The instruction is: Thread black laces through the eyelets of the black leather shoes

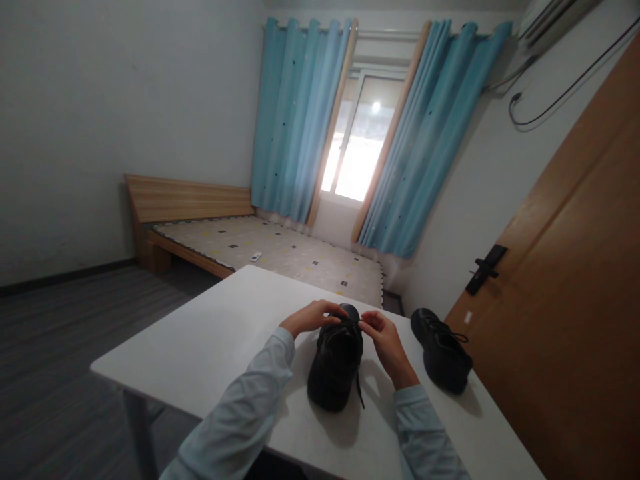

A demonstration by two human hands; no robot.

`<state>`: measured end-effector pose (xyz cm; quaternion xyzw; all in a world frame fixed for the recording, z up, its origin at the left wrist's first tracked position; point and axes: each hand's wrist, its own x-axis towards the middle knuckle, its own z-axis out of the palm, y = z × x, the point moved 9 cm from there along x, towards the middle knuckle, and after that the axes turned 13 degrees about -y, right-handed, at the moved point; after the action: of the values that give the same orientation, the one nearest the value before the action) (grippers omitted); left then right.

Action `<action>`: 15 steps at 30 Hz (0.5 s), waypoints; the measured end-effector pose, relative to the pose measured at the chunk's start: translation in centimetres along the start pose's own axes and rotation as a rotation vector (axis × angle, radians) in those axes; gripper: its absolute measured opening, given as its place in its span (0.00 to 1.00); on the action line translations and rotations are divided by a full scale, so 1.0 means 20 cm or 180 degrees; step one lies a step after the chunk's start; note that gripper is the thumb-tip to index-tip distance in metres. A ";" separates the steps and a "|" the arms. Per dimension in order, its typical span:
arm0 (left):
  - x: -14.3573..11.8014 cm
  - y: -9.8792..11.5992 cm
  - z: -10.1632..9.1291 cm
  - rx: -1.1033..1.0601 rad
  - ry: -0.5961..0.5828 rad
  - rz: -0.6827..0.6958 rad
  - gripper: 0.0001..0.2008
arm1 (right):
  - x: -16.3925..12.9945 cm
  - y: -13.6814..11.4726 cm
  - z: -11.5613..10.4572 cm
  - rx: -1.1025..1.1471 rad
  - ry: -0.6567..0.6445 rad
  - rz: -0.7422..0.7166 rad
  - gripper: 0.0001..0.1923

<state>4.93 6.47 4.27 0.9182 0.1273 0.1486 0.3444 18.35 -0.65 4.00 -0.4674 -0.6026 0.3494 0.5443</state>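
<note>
A black lace-up shoe (334,373) stands on the white table in front of me, its toe pointing away and its heel towards me. My left hand (316,316) reaches over its left side, fingers closed at the shoelace (346,321) near the top of the laced part. On the shoe's other side my right hand (384,335) pinches the lace between thumb and fingertips. A loose lace end hangs down the shoe's right side to the tabletop. The matching black shoe (443,352) sits apart, further right, near the table's edge.
The white table (200,347) has its far edge close to a bed (295,257), where a small white object (255,256) lies. A wooden door (565,280) with a black handle (486,269) stands close on the right. Blue curtains (300,120) flank the window at the back.
</note>
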 end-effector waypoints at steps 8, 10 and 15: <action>0.00 -0.01 0.00 -0.0073 -0.0028 -0.0096 0.15 | 0.00 -0.01 0.00 0.0143 0.0005 -0.0027 0.16; 0.01 -0.02 0.00 -0.0078 -0.0019 -0.0140 0.15 | 0.00 -0.02 0.00 -0.0006 0.0000 -0.0025 0.15; 0.01 -0.05 0.00 -0.0047 -0.0005 -0.0262 0.15 | 0.00 -0.04 0.01 -0.0250 -0.0047 -0.0008 0.13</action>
<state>5.08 7.20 3.65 0.9097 0.1636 0.1345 0.3571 18.10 -0.90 4.66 -0.4851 -0.6205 0.3282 0.5215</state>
